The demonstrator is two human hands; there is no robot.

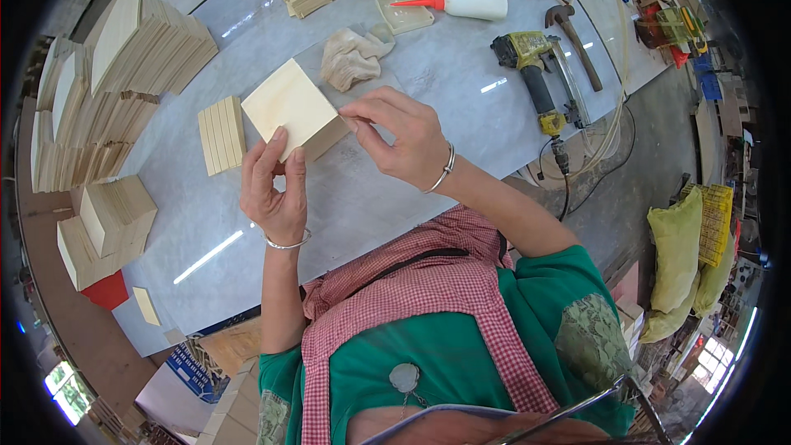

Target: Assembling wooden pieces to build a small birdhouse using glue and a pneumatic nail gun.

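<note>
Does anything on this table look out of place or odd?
Only mildly: a small wooden strip lies alone near the edge of the glossy table, apart from the wooden stacks, and a crumpled rag lies beyond the box-shaped wooden piece. No spill or breakage is evident.

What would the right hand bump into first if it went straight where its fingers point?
Probably the wooden piece in the left hand: the right hand's fingertips are right at its corner, perhaps touching; depth is unclear.

2 hands [273, 191], 1 hammer [575, 43], 1 red-tip btl [476, 2]
</note>
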